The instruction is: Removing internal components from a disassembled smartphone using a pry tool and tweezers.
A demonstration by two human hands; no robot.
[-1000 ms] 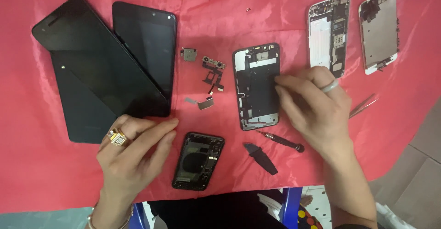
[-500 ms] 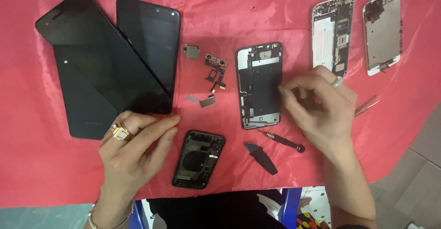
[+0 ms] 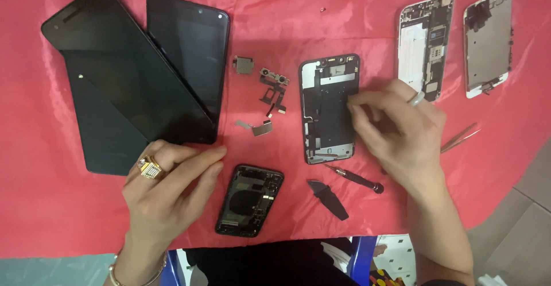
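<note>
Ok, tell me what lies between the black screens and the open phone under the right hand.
Head view: a small square module, a camera flex part and a metal bracket lie on the red cloth between the screens and the open phone.

Phone repair bench, small workshop or stall by the look of it. Evidence: the surface (image 3: 356, 16) is draped in red cloth and covered in stripped handsets. Opened phone frame (image 3: 329, 109) with internals exposed, two more gutted silver-white frames (image 3: 426, 45) (image 3: 487, 40) at the far right, a black back housing (image 3: 250, 200) near the front edge. Three detached black screens (image 3: 132, 73) stacked at left. Loose camera module and flex parts (image 3: 274, 91) laid out between. Tools: small screwdriver (image 3: 353, 178), black pry tool (image 3: 328, 198), tweezers (image 3: 459, 138). Grey tiled floor at the right.
</note>
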